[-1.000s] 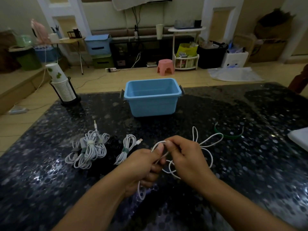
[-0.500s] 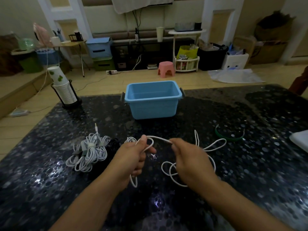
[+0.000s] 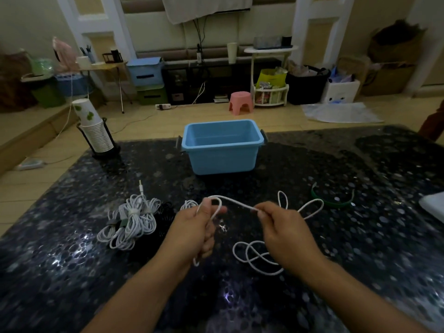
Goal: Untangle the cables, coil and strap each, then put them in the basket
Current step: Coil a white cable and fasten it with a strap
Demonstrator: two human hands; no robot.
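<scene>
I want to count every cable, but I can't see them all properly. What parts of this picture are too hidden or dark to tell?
All in the head view:
- Black cable: too dark against the table to tell its coils.
- White cable: its ends are hidden, part runs inside the left hand and behind the right hand.
- Small coil: mostly behind the left hand.
- Basket: its front wall hides the bottom.
- White object: cut off by the right edge.

Dim room, wooden floor, pink stool

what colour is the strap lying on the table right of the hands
Green. The strap lies in a curve on the dark table, seen in the head view.
</scene>
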